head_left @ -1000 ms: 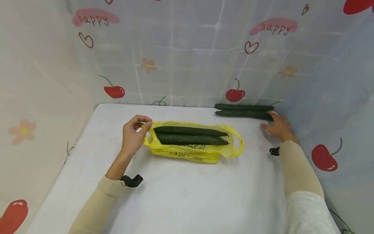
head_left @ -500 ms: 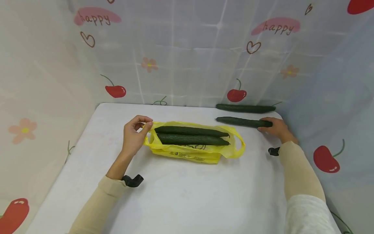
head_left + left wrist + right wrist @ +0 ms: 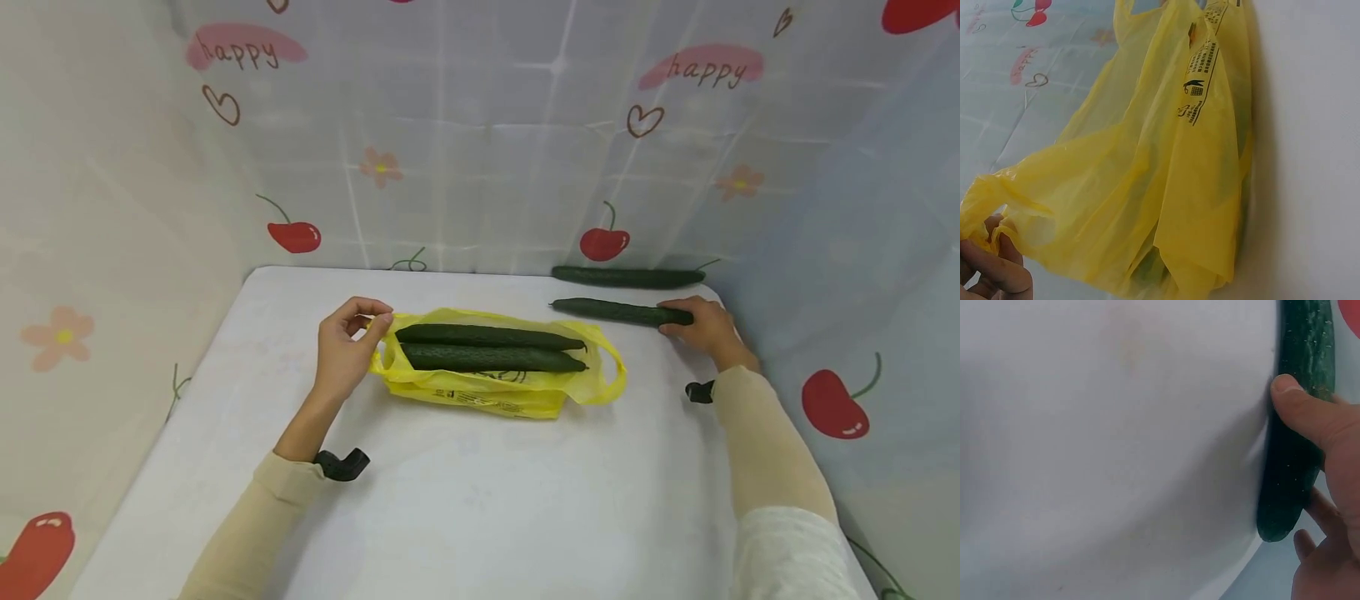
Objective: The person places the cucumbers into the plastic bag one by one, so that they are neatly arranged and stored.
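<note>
A yellow plastic bag [image 3: 480, 404] lies in the middle of the table with its mouth spread, and two cucumbers [image 3: 491, 358] rest side by side inside. My left hand [image 3: 345, 350] pinches the bag's left handle between thumb and fingers; the left wrist view shows the gathered yellow film [image 3: 979, 212] in that grip. At the right, my right hand [image 3: 708, 329] grips the right end of another cucumber [image 3: 607, 311], thumb on the near side in the right wrist view. Behind it, along the back edge, lies one more cucumber [image 3: 626, 277], apart from the held one.
The white table [image 3: 480, 517] meets a printed curtain [image 3: 480, 150] at its back edge. More curtain [image 3: 885, 275] hangs close beside my right arm. Black wrist mounts [image 3: 341, 464] stick out from both sleeves.
My right hand has taken hold of the nearer of the two back cucumbers and drawn it toward me, parting it from the other. My left hand and the bag stay in place.
</note>
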Demonstrator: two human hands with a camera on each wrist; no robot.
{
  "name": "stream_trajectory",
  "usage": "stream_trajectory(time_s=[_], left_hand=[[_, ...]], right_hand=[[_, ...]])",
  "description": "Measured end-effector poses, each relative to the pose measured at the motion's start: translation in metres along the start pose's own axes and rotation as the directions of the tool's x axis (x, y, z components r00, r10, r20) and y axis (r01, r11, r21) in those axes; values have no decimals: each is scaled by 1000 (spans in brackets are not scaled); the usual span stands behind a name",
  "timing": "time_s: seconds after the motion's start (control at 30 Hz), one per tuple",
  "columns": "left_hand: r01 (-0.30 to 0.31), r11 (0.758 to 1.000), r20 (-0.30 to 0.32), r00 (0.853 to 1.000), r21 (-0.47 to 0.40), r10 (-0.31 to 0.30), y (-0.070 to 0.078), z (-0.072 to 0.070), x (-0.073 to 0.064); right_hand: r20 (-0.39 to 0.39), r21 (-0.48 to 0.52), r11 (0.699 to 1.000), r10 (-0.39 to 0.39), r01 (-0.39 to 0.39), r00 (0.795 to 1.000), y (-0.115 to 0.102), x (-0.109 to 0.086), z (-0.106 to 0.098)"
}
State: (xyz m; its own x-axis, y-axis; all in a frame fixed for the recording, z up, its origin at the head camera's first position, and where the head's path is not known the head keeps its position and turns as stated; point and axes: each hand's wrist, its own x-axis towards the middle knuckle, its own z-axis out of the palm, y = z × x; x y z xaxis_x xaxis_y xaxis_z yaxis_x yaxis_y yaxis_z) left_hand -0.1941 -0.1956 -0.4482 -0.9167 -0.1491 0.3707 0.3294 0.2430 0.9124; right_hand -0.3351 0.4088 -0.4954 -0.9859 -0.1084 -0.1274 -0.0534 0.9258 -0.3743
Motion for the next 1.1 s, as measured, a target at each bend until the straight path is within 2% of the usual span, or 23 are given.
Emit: stream_trajectory(time_s=[0.13, 0.3, 0.47, 0.63, 0.87, 1.1], left_hand=[[0, 1000, -4, 1000, 12, 0, 0, 1, -1], [0, 1000, -10, 1000, 18, 0, 0, 1, -2], [-2, 1000, -9, 1000, 20, 2, 1, -1, -2], [8, 999, -18, 1000, 39, -7, 1, -2, -2], [39, 998, -23, 999, 52, -38, 2, -2, -2], [13, 999, -14, 1000, 36, -13, 3, -3, -2]], right_hand=[[-47, -49, 996, -81, 79, 996, -3, -10, 3], [-95, -53, 983, -180, 175, 979, -7, -28, 4], [-153, -62, 974, -226, 218, 962, -11, -45, 6], [-240, -52, 974, -225, 219, 944, -17, -55, 13], [-304, 7, 980, -189, 200, 934, -21, -67, 19], [-358, 51, 976, -181, 212, 916, -28, -81, 14]])
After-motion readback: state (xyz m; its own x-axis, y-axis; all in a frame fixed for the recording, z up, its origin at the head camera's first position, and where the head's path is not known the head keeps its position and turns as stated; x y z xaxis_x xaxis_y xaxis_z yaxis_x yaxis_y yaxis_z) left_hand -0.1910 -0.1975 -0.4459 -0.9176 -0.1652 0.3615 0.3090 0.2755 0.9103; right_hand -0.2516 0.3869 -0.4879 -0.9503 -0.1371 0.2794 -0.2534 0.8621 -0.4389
